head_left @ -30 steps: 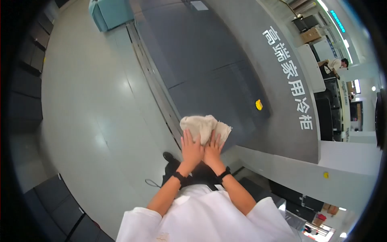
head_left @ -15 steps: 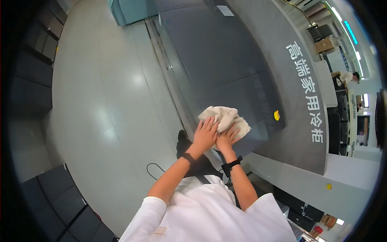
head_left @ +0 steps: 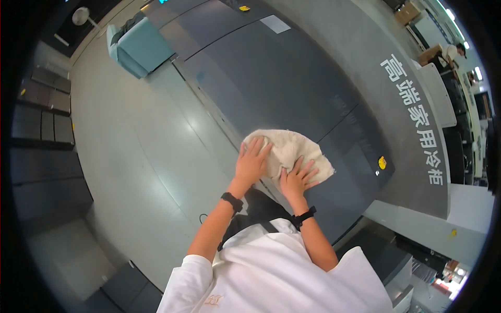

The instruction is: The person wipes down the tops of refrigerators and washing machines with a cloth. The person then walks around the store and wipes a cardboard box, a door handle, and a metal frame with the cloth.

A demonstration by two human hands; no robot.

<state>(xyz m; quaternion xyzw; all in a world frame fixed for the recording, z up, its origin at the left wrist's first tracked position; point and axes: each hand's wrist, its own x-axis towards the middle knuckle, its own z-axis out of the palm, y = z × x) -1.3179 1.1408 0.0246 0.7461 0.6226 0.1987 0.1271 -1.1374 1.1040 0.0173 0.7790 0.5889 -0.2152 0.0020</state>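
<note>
A cream-coloured cloth (head_left: 292, 145) lies partly spread on the dark grey panelled surface (head_left: 282, 83), near its left edge. On the cloth's left part rests my left hand (head_left: 252, 160), its fingers stretched and slightly apart, with small folds beside them. My right hand (head_left: 297, 182) lies palm down on the cloth's lower right part, fingers spread. Between the hands the cloth is wrinkled. The palms and the cloth's underside are hidden. Each wrist has a black band.
Pale floor (head_left: 141, 135) runs along the left, with a light blue armchair (head_left: 138, 49) at the top. A grey sign panel (head_left: 417, 151) with white characters borders the right side. A yellow sticker (head_left: 382, 163) is on the dark surface. Another person (head_left: 453, 53) is far off at upper right.
My hands have moved apart, and the cloth between them has gone from bunched to more spread out. The camera view has shifted, bringing more of the armchair and dark surface into sight.
</note>
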